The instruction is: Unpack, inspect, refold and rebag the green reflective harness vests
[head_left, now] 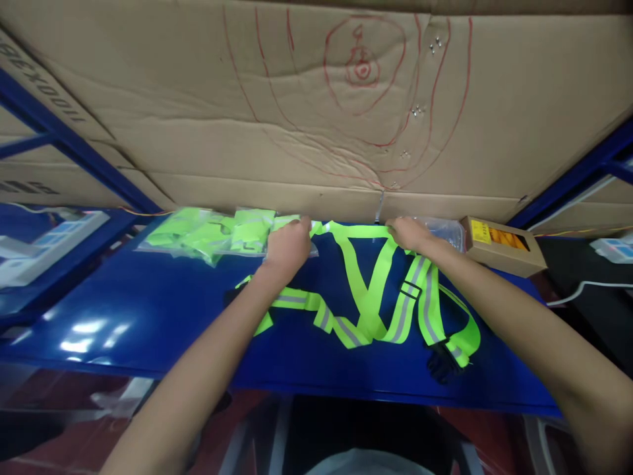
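Reflective harness [369,297] unfolded mid-table, far straps spread, near ones tangled. Left hand [290,245], right hand [410,235] pinching its far edge. Looks part-way: straightening begun, folding undone. Bagged green bundles [208,232] far left.

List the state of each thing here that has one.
Straps: unfolded, partly twisted.
Left hand: closed on straps.
Right hand: closed on straps.
Buckle: too blurred to tell if fastened.
Green-filled bags: lying in a row.
Clear bag: crumpled, contents unclear.
Box: orange contents showing.
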The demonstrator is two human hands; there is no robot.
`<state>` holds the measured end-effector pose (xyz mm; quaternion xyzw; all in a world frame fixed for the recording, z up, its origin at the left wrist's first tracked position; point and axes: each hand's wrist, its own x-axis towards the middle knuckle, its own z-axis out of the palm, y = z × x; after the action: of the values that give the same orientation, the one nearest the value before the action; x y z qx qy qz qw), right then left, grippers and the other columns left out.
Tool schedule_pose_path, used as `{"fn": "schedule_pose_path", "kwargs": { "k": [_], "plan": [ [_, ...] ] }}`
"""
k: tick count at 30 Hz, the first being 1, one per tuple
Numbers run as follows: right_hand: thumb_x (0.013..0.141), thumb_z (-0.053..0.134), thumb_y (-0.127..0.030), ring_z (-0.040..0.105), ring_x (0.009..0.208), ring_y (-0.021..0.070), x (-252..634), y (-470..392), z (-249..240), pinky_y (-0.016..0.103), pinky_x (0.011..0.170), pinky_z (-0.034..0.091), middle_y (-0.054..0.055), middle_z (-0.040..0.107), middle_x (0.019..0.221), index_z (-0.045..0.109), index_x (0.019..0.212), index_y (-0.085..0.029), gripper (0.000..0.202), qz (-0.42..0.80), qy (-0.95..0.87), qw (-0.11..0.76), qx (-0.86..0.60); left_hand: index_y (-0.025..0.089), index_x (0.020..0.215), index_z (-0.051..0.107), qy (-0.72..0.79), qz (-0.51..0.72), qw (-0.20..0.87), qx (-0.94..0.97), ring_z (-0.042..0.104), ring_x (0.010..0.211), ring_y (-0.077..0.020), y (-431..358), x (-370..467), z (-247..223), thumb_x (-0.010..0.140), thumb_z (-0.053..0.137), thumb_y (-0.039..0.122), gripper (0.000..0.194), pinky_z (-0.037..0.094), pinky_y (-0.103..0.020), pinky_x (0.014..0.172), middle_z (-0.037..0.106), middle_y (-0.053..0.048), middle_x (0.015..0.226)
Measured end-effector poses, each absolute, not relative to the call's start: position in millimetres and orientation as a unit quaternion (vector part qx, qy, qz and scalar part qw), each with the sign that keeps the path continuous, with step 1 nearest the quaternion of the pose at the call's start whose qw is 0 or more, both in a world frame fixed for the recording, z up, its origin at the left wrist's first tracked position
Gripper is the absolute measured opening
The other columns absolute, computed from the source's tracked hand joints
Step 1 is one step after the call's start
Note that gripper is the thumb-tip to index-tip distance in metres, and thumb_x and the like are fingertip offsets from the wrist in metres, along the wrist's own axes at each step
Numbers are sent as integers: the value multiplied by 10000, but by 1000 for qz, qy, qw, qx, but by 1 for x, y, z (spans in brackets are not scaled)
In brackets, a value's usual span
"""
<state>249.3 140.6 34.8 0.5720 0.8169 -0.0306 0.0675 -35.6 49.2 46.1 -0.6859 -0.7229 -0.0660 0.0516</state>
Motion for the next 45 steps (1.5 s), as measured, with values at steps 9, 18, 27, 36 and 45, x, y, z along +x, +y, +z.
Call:
{"fn": "schedule_pose_path", "kwargs": {
  "k": [9, 18, 27, 36, 45],
  "plan": [
    [1015, 627, -350, 670, 1103, 245, 244, 160, 27, 456, 952, 567, 116, 666, 1279, 638, 1289, -177, 324, 6, 821, 39, 570, 122, 1174, 666, -702, -50, 75, -707, 669, 1118, -360, 71, -31, 36, 994, 409, 192, 322, 534, -454, 893, 676, -210, 1173],
    [1054, 479, -347, 571, 1285, 334, 280, 81, 56, 494, 1065, 435, 160, 660, 1349, 613, 1373, -170, 389, 53, 863, -123, 487, 201, 1205, 649, -640, -169, 52, -748, 669, 1107, -304, -7, -63, 55, 1026, 449, 370, 316, 536, -442, 969, 668, -117, 1215],
    [1070, 488, -311, 690, 1114, 256, 303, -73, 26, 464, 971, 514, 54, 748, 1214, 675, 1242, -275, 257, -68, 913, -135, 378, 210, 1462, 454, -709, -254, -19, -658, 587, 1285, -379, -106, -140, -22, 961, 561, 596, 642, 483, -566, 1086, 599, -183, 1360],
    [1065, 475, -255, 690, 1132, 290, 200, -104, 0, 486, 964, 528, 99, 733, 1279, 645, 1328, -217, 315, -55, 903, -202, 374, 232, 1379, 562, -727, -260, 28, -635, 555, 1336, -360, -109, -114, -22, 991, 558, 440, 441, 472, -560, 1086, 554, -162, 1432],
    [1023, 563, -337, 657, 1169, 355, 181, -96, -19, 547, 988, 490, 158, 702, 1294, 583, 1416, -237, 406, -20, 840, -239, 486, 230, 1481, 495, -510, -185, 8, -840, 482, 1427, -274, -75, -61, 22, 1033, 508, 274, 450, 377, -458, 1150, 558, -125, 1516]
  ]
}}
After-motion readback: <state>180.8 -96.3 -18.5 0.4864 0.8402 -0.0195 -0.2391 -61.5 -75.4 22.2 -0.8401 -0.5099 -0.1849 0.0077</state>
